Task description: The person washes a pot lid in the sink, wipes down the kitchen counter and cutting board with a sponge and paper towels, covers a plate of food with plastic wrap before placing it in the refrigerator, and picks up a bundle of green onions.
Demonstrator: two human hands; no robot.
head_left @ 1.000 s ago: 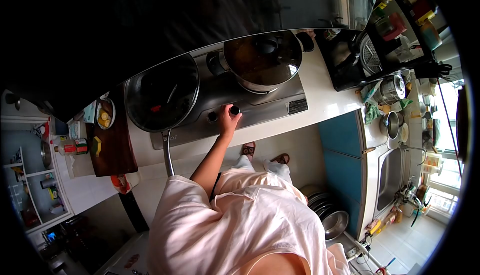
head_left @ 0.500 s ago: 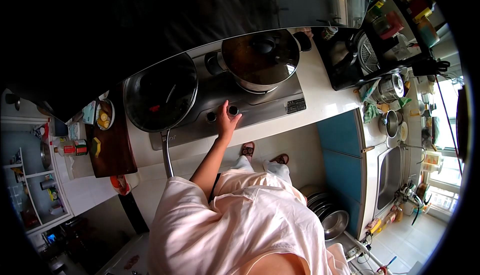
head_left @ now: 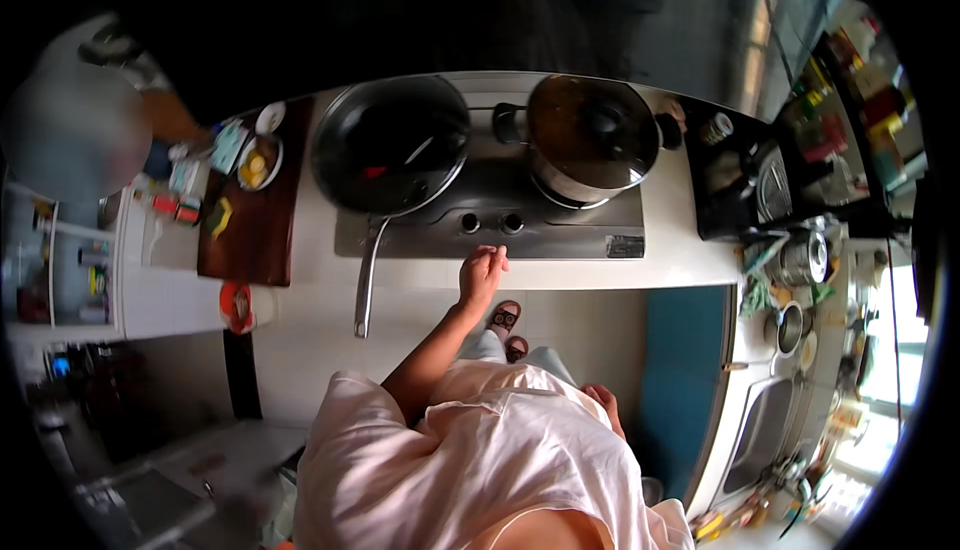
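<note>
L grip (head_left: 483,272) hung at front edge of desk (head_left: 690,268), fingers loosely bent, nothing seen in it; it was nearest the two knobs (head_left: 512,223), just short of them, which prob. sat up front for easy reach. R grip (head_left: 605,405) was low beside the shirt (head_left: 520,420), partly hidden; can't tell if it held anything. Pan (head_left: 392,145) stood on L of hob (head_left: 575,234), handle (head_left: 368,275) out past desk edge, prob. for quick grabbing, but easy to bump. Pot (head_left: 590,140) stood on R, lid on, prob. to hold heat in. Room: narrow desk strip btwn hob & edge, more btwn pan & board (head_left: 262,242); hood (head_left: 700,40) likely limited lifting at back.
</note>
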